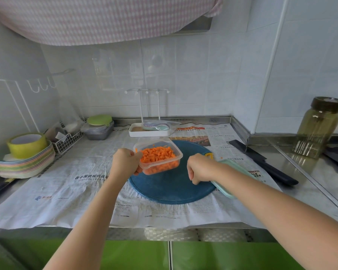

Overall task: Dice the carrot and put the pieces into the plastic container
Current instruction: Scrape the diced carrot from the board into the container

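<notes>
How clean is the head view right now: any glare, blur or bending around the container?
Head view: even, soft light, no hard shadows; the plastic container of diced carrot, gripped by the left hand, is sharp; the wide lens bends the wall pipe and counter edges; mild sheen on the steel counter by the glass jar.

Steel counter (310, 182), mostly under newspaper (76, 191). On the paper: round blue board (170, 188) at centre, white tray (150, 132) behind it, plate stack (21, 166) and wire basket (68, 141) left. Black knife (261, 162) along the paper's right edge; jar (318, 129) on bare steel.
</notes>
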`<state>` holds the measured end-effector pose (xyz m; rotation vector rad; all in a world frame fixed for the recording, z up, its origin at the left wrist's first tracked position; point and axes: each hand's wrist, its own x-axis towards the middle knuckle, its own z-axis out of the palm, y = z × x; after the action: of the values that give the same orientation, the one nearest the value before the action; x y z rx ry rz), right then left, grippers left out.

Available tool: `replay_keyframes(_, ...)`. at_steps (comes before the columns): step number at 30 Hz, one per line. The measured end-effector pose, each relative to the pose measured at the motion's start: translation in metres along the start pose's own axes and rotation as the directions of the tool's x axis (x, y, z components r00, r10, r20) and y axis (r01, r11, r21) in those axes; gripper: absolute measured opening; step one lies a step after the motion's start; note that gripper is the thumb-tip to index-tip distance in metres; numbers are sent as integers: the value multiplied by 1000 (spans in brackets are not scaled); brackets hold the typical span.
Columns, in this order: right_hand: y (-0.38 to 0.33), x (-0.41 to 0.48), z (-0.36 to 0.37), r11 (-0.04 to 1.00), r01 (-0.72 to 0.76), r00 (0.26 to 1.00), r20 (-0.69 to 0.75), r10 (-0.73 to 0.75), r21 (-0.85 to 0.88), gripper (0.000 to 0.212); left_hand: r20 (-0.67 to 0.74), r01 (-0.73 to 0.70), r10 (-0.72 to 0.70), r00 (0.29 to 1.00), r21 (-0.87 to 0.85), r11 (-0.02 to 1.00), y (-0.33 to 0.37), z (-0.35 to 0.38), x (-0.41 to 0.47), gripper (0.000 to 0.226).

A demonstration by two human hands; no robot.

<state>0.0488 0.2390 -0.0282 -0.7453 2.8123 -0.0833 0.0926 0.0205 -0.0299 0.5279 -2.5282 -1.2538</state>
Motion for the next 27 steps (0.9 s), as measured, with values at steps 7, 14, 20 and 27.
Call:
replay_keyframes(7, -9, -1, 4, 994, -78, 997, 16, 79, -73, 16, 20, -20, 20, 1000, 9, 1000, 3, -1, -14, 35)
replay_keyframes(14, 9, -10, -3, 970, -161, 987, 6, 162, 182, 17, 57, -37, 36, 998, 28, 999, 0, -3, -23, 37)
replay_keyframes(20, 13, -24, -47, 831, 45, 949, -284, 138, 555, 10, 120, -65, 58, 991, 51, 997, 1, -4, -28, 35)
replay_keyframes(27, -11, -18, -46, 896, 186, 937, -346, -40, 402, 11, 170, -105, 99, 980, 24, 994, 10, 4, -34, 33)
